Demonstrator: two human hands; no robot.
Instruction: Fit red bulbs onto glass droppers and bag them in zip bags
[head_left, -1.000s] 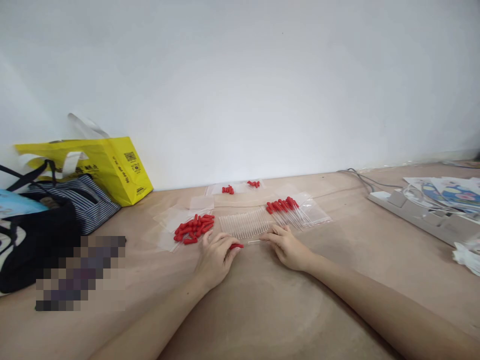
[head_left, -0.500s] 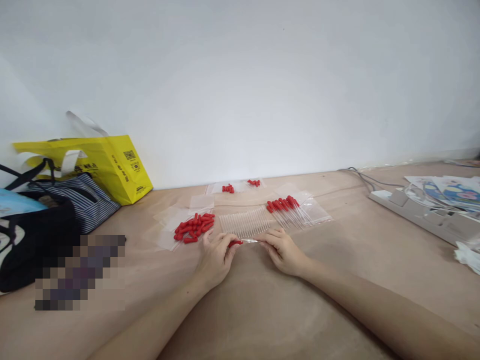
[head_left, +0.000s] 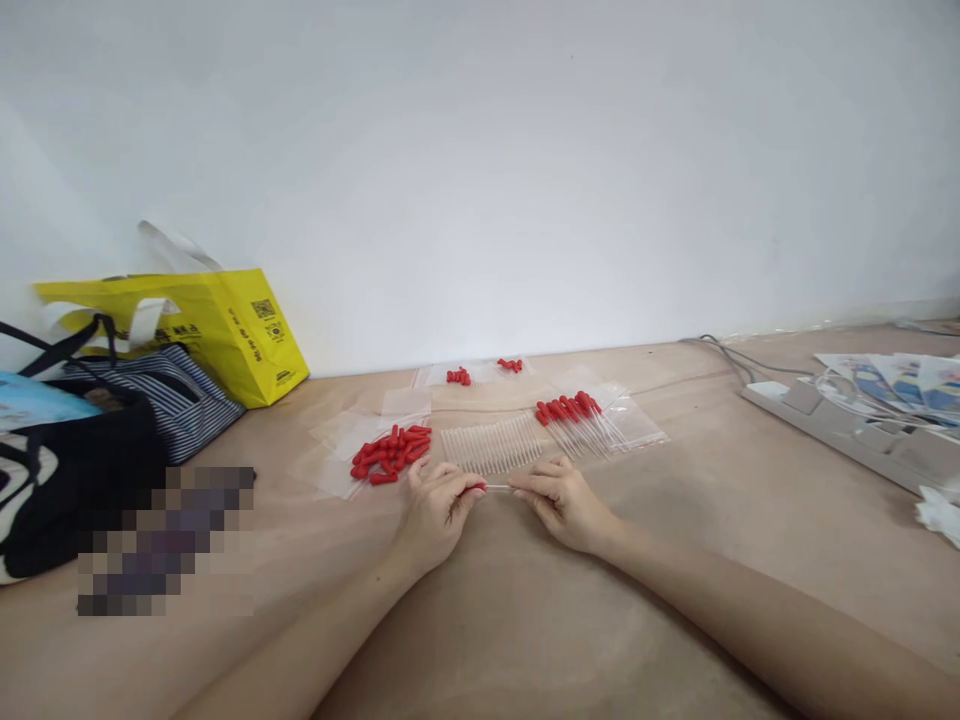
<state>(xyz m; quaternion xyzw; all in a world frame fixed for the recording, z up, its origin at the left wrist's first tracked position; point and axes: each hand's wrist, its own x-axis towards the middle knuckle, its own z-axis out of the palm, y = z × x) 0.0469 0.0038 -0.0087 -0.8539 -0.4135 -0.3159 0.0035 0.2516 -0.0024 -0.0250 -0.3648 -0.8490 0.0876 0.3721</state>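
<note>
My left hand [head_left: 437, 507] pinches a red rubber dropper bulb [head_left: 477, 487], mostly covered by the fingers. From its right end a thin clear dropper tube [head_left: 497, 488] runs level to my right hand [head_left: 566, 505], whose fingertips are closed on it. Tube and bulb meet end to end; how deep the tube sits is hidden. Just beyond the hands lies a row of clear tubes [head_left: 491, 443]. Left of it is a pile of loose red bulbs [head_left: 390, 455] on plastic bags. To the right, several droppers with red bulbs [head_left: 568, 408] lie side by side on another bag.
Smaller groups of red bulbs [head_left: 458, 377] lie on a bag near the wall. A yellow bag [head_left: 247, 340] and a striped pouch [head_left: 187, 400] stand at left. On the right are a power strip [head_left: 825, 430], printed sheets [head_left: 892, 380] and a crumpled tissue [head_left: 937, 515].
The clear tube now shows as a straight line against the bulb, where it was blurred before. The bulb is more covered by my left fingers. Both hands stay nearly in place.
</note>
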